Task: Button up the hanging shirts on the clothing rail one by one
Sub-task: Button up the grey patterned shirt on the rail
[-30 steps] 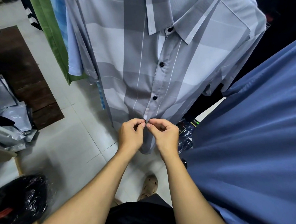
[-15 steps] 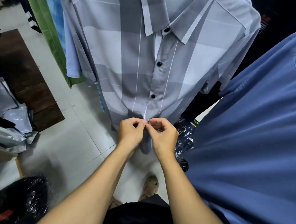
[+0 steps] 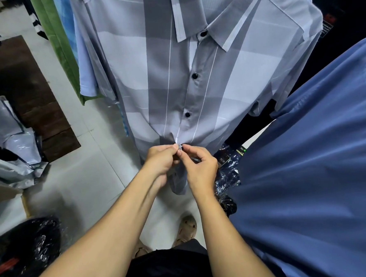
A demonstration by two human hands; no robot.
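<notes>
Pinching the placket [image 3: 182, 128] with left hand [image 3: 161, 161] and right hand [image 3: 201, 169], fingertips [image 3: 175, 147] now tighter together than before, I judge the fourth button nearly through on the shirt [image 3: 248, 70] at twelve o'clock.

A clothing shop or stockroom: shirts [image 3: 144, 80] hang in a row, plastic-wrapped garments [image 3: 228, 176] on the tiled floor [image 3: 83, 176]

Grey-and-white check shirt [image 3: 131, 77]: hanging, front toward camera, collar folded down, chest pocket. Three black buttons [image 3: 194, 76] fastened down placket. Below them placket puckered, pinched between left hand [image 3: 161, 161] and right hand [image 3: 201, 169]; hem tail loose beneath. Blue shirt [image 3: 308, 173]: hanging just beside, right.
</notes>
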